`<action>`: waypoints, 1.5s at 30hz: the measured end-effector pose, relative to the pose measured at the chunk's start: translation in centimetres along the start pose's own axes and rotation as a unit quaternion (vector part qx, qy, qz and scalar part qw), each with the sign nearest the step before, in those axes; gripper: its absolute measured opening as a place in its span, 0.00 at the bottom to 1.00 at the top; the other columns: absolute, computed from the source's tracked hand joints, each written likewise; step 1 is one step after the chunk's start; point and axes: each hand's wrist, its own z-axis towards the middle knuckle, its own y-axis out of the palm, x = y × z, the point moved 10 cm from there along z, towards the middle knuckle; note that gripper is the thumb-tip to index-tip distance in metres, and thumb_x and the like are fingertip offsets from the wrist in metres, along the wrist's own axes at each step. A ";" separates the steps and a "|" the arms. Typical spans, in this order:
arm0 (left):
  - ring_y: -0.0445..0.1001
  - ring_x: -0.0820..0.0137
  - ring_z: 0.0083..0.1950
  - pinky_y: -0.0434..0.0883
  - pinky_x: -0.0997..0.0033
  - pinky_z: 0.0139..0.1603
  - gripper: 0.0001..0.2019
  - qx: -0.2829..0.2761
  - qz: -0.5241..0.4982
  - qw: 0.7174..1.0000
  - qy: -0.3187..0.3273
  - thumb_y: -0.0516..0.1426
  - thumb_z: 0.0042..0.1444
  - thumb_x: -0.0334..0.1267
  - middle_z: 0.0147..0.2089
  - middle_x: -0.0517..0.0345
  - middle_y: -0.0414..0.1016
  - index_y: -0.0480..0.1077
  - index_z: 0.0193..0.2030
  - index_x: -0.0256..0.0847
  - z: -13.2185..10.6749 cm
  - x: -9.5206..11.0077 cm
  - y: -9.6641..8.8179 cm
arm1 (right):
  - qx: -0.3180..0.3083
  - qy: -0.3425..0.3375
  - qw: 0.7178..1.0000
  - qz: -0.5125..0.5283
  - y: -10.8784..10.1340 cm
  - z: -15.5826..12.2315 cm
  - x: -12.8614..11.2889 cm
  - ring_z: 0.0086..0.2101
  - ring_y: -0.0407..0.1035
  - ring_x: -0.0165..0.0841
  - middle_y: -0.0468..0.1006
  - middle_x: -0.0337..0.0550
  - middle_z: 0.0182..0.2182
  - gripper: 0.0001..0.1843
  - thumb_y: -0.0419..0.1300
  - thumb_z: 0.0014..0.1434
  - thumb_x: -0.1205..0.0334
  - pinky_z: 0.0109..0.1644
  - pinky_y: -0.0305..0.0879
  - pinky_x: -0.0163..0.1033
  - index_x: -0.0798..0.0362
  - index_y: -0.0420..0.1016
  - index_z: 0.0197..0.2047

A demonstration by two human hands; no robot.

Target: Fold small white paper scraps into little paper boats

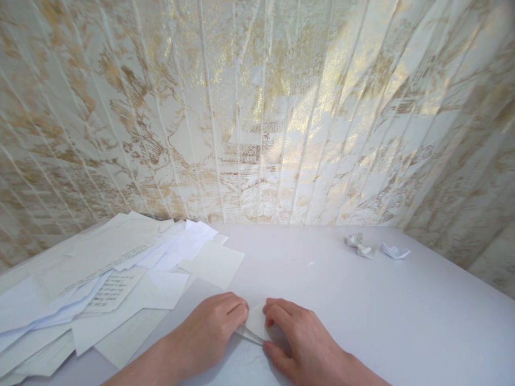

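Between my two hands, near the front of the white table, is a small folded piece of white paper (256,321). My left hand (215,324) is closed on its left side, the fingers curled and pressed together. On the right side, my right hand (295,335) grips the same paper, with the fingers bent over its upper edge and the thumb at the lower edge. Part of the folded paper is hidden under the fingers of both hands.
A spread-out heap of paper sheets (132,321), some printed, covers the table's left side. Crumpled paper (359,244) and a small folded paper (396,250) lie at the back right. A patterned wall (257,134) bounds the white table (402,321) behind.
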 end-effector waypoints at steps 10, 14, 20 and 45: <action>0.61 0.66 0.45 0.60 0.66 0.49 0.08 0.007 -0.053 0.999 0.013 0.51 0.51 0.26 0.43 0.54 0.66 0.63 0.38 0.40 0.0 1.5 -1.3 | 0.060 -0.100 0.992 0.041 -0.5 -0.4 -1.5 0.34 0.66 0.30 0.70 0.40 0.30 0.12 0.47 0.52 0.77 0.41 0.62 0.33 0.53 0.63 0.25; 0.63 0.69 0.38 0.63 0.70 0.41 0.10 -0.021 -0.042 0.999 0.022 0.46 0.56 0.27 0.36 0.56 0.68 0.66 0.36 0.41 0.5 2.3 0.2 | 0.065 -0.102 0.990 0.076 -0.4 -0.6 -1.3 0.33 0.66 0.28 0.70 0.39 0.29 0.13 0.47 0.53 0.77 0.41 0.63 0.31 0.53 0.63 0.23; 0.65 0.70 0.35 0.63 0.72 0.36 0.12 0.002 -0.079 0.995 -0.063 0.45 0.54 0.25 0.33 0.56 0.68 0.67 0.30 0.40 0.4 1.3 1.2 | 0.096 -0.044 0.986 0.127 -0.6 -0.7 0.5 0.44 0.64 0.31 0.73 0.42 0.37 0.11 0.50 0.53 0.77 0.49 0.59 0.35 0.53 0.68 0.27; 0.66 0.62 0.36 0.61 0.62 0.38 0.12 -0.012 0.031 0.975 -0.218 0.46 0.57 0.38 0.32 0.53 0.67 0.67 0.27 0.38 0.5 -1.9 0.9 | 0.140 0.060 0.988 -0.009 -1.0 -0.6 1.8 0.37 0.59 0.36 0.66 0.44 0.32 0.07 0.51 0.51 0.74 0.42 0.57 0.41 0.55 0.64 0.25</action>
